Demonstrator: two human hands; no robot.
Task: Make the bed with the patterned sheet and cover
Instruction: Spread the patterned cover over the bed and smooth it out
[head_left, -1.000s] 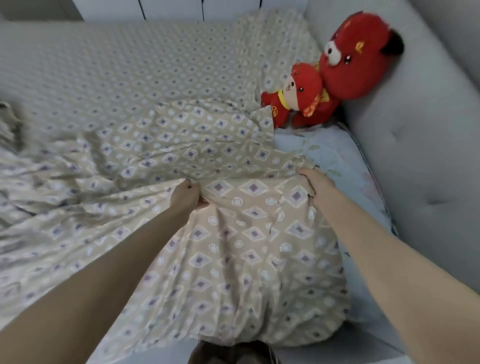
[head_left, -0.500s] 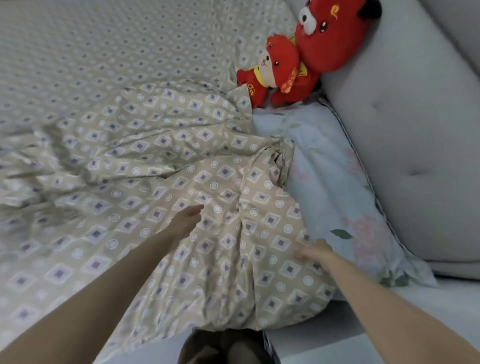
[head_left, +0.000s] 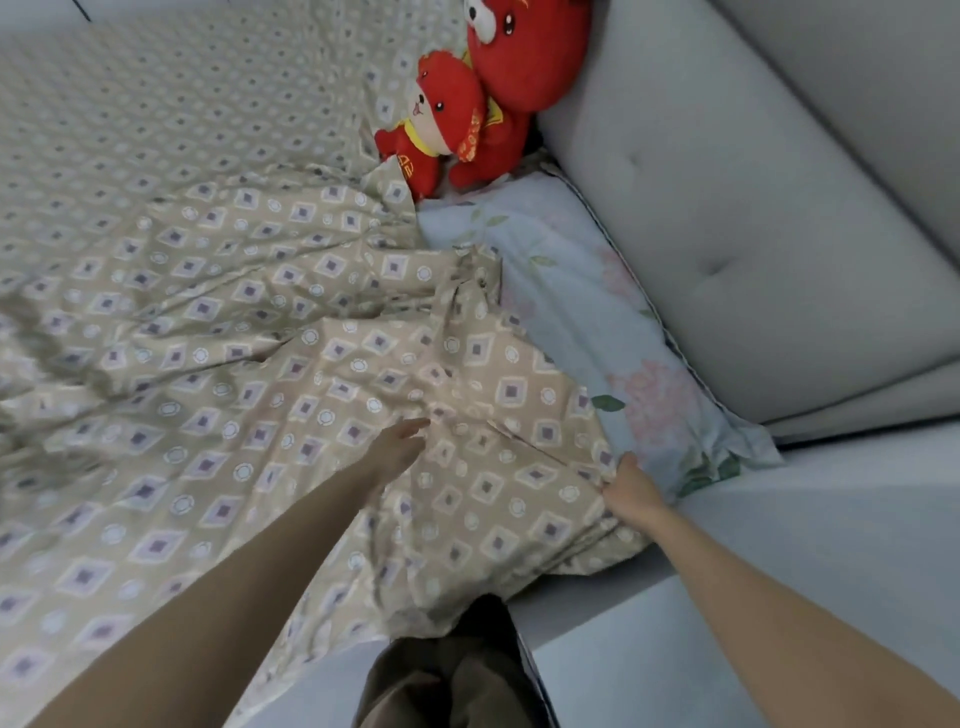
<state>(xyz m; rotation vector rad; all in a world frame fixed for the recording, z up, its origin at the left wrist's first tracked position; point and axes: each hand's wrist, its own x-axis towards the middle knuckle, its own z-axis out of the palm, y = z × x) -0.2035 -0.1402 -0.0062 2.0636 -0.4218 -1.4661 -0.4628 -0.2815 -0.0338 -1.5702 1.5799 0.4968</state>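
Now your left hand (head_left: 397, 449) is lying flat, fingers straight, on the cover (head_left: 234, 374), while your right hand (head_left: 631, 488) is pinching its edge beside the pillow (head_left: 587, 312). The cover is lying rumpled over the sheet (head_left: 156, 104), near two red toys (head_left: 452, 119).

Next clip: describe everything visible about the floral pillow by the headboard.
The floral pillow wears a pale blue, cotton-looking case printed with pink blooms and green leaves, slightly creased. It lies flat along the grey padded headboard, its long side against it. The patterned cover overlaps its inner edge. The small red plush toy sits at its far end. Its near corner sticks out beside the right hand, which grips the cover's edge there.
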